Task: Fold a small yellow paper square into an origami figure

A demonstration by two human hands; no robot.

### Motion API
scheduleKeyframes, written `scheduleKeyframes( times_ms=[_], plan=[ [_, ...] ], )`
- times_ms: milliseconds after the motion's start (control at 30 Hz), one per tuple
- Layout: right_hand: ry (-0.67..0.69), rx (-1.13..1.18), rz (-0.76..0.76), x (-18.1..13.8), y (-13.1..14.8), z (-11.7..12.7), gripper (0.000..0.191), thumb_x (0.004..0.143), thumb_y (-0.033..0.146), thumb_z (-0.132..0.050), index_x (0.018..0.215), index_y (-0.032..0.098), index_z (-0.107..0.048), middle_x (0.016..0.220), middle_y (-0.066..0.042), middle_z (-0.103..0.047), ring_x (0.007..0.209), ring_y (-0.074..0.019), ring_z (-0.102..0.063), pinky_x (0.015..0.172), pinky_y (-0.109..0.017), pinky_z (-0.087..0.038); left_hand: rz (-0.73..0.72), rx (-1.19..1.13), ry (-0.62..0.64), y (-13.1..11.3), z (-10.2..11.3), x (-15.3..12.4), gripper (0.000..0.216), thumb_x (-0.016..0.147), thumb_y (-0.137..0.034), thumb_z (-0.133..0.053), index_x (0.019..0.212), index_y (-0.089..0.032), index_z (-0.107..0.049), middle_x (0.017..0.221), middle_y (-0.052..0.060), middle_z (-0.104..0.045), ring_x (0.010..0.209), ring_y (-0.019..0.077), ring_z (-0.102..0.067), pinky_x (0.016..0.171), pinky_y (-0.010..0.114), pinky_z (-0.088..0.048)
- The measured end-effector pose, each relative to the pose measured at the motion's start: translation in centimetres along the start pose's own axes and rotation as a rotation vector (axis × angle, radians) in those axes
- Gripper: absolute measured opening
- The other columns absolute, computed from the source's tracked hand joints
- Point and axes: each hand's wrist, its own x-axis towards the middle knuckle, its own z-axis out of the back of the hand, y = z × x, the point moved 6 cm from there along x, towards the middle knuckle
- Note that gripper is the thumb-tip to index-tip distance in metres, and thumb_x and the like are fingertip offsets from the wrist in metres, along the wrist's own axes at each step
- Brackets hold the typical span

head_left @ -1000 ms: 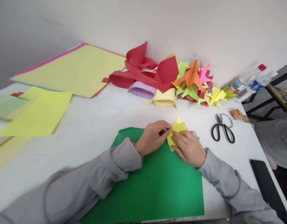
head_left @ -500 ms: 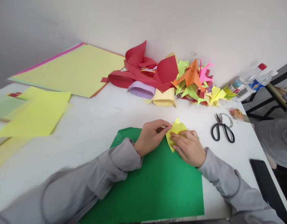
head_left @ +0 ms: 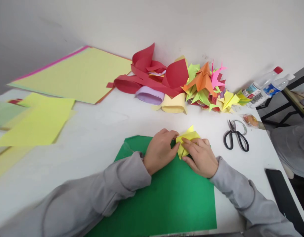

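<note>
A piece of folded yellow paper (head_left: pixel 187 135) lies near the far right edge of a green sheet (head_left: pixel 166 200), between my two hands. My left hand (head_left: pixel 161 149) is closed, its thumb and fingers gripping the paper's left edge. From the right, my right hand (head_left: pixel 200 156) presses its fingers on the paper and pins it. The fingers hide part of the folds. One point of the paper sticks up at the far side, and another points down toward me.
Scissors (head_left: pixel 235 136) and a roll of tape (head_left: pixel 240 126) lie at the right, with a black phone-like object (head_left: pixel 285 197) nearer me. Behind stand folded paper shapes (head_left: pixel 203 82), red paper bands (head_left: pixel 152 74) and bottles (head_left: pixel 262 82). Yellow sheets (head_left: pixel 38 121) are at the left.
My left hand has moved slightly down and closed on the yellow paper's left edge. The paper has turned a little, and its left side is folded differently. My right hand stays nearly in place.
</note>
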Motion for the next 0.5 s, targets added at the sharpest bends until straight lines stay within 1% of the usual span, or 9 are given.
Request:
scheduleKeyframes(
  times_ms=[67, 167, 267, 400, 500],
  plan=[
    [-0.008, -0.003, -0.01, -0.07, -0.02, -0.01, 0.043, 0.093, 0.041, -0.045, 0.121, 0.01, -0.056, 0.128, -0.012, -0.06, 0.099, -0.0252, -0.05, 0.076, -0.04, -0.031, 0.04, -0.032, 0.006, 0.3, -0.27, -0.01, 0.026, 0.073, -0.01, -0.056, 0.098, -0.018, -0.057, 0.073, 0.001, -0.064, 0.075, 0.0188, -0.06, 0.074, 0.033, -0.049],
    [0.01, -0.016, -0.022, -0.13, -0.07, -0.18, 0.046, 0.093, 0.043, -0.044, 0.124, 0.01, -0.053, 0.13, -0.012, -0.058, 0.098, -0.0257, -0.049, 0.076, -0.04, -0.031, 0.094, -0.076, 0.021, 0.68, -0.53, 0.04, 0.035, 0.069, -0.007, -0.057, 0.102, -0.018, -0.055, 0.068, -0.002, -0.06, 0.07, 0.0175, -0.059, 0.071, 0.032, -0.048],
    [0.041, -0.022, -0.013, -0.09, -0.07, -0.34, 0.046, 0.093, 0.043, -0.044, 0.126, 0.012, -0.053, 0.131, -0.011, -0.058, 0.096, -0.0254, -0.048, 0.074, -0.04, -0.031, 0.105, -0.082, 0.015, 0.68, -0.54, 0.04, 0.032, 0.07, -0.008, -0.057, 0.101, -0.017, -0.055, 0.069, -0.001, -0.06, 0.07, 0.0176, -0.058, 0.071, 0.033, -0.048],
    [0.065, -0.02, 0.007, 0.06, -0.04, -0.34, 0.039, 0.094, 0.04, -0.044, 0.122, 0.016, -0.056, 0.131, -0.007, -0.058, 0.095, -0.025, -0.047, 0.073, -0.04, -0.03, 0.081, -0.071, -0.033, 0.48, -0.36, -0.08, 0.026, 0.075, -0.011, -0.056, 0.101, -0.016, -0.056, 0.074, 0.001, -0.062, 0.074, 0.0183, -0.058, 0.07, 0.033, -0.048],
    [0.07, -0.012, -0.001, 0.12, -0.04, -0.24, 0.037, 0.094, 0.038, -0.044, 0.121, 0.015, -0.056, 0.133, -0.006, -0.057, 0.095, -0.0248, -0.046, 0.074, -0.041, -0.03, 0.043, -0.061, -0.039, 0.3, -0.31, -0.05, 0.013, 0.08, -0.013, -0.052, 0.091, -0.016, -0.059, 0.079, 0.003, -0.061, 0.075, 0.0178, -0.058, 0.07, 0.032, -0.048]
  ],
)
